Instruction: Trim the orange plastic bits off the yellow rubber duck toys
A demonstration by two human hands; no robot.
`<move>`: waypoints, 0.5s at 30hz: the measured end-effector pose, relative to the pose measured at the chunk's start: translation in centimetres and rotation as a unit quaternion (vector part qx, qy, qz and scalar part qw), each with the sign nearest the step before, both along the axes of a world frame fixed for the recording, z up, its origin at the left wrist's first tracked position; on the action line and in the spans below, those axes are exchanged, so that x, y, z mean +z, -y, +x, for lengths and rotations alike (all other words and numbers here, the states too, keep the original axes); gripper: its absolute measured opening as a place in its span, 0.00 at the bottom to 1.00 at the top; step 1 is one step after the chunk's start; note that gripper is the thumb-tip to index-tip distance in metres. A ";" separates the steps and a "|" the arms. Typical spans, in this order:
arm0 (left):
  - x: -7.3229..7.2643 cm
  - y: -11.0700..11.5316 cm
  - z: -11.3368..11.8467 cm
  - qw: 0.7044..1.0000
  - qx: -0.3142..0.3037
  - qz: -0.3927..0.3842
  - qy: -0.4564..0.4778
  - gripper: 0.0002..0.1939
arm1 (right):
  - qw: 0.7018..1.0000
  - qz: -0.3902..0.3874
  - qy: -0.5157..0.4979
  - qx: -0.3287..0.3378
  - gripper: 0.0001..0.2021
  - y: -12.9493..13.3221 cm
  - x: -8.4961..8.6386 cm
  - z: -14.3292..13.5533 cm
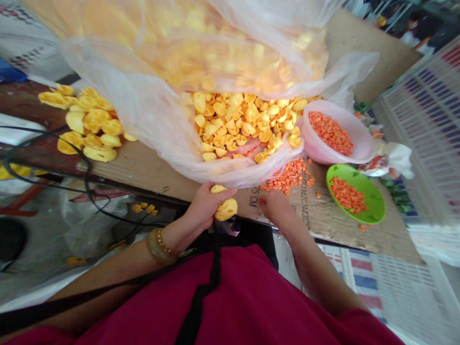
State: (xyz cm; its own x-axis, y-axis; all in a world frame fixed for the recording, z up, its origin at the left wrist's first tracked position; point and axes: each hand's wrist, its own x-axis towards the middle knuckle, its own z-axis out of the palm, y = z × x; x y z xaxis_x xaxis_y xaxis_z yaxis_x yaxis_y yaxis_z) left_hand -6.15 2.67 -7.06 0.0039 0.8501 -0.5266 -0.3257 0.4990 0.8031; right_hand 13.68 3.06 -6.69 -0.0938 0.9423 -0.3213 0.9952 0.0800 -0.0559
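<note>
The left hand [205, 209] grasps yellow shells [225, 210], which sit at its three o'clock, the thumb lying across them. The right hand [279, 207] has curled fingers; I cannot tell whether they pinch anything. From midway between the hands, a clear plastic bag [143, 110] of similar shells opens at twelve, loose ones [94, 120] lie at ten, spilled orange bits [293, 175] and a pink bowl [316, 148] at two, a green bowl [377, 205] at three.
</note>
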 end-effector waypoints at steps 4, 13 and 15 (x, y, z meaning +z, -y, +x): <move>0.2 0.1 -0.6 0.995 -0.064 -0.043 0.063 0.18 | 0.998 0.018 -0.053 0.001 0.07 -0.1 -0.5 0.3; 0.1 0.2 -1.9 0.979 -0.119 -0.100 0.134 0.07 | 0.974 0.145 -0.138 -0.106 0.08 1.2 -3.6 0.3; -0.2 0.2 -1.9 0.979 -0.108 -0.096 0.146 0.05 | 0.972 0.151 -0.134 -0.119 0.08 1.2 -3.7 0.1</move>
State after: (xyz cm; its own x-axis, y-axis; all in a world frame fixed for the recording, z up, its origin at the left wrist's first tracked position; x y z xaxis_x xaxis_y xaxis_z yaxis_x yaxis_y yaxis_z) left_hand -8.08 2.50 -7.25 0.3471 0.6978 -0.6266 -0.3979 0.7146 0.5753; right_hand 13.74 1.90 -10.43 0.0965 0.9951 -0.0206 0.9405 -0.0979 -0.3254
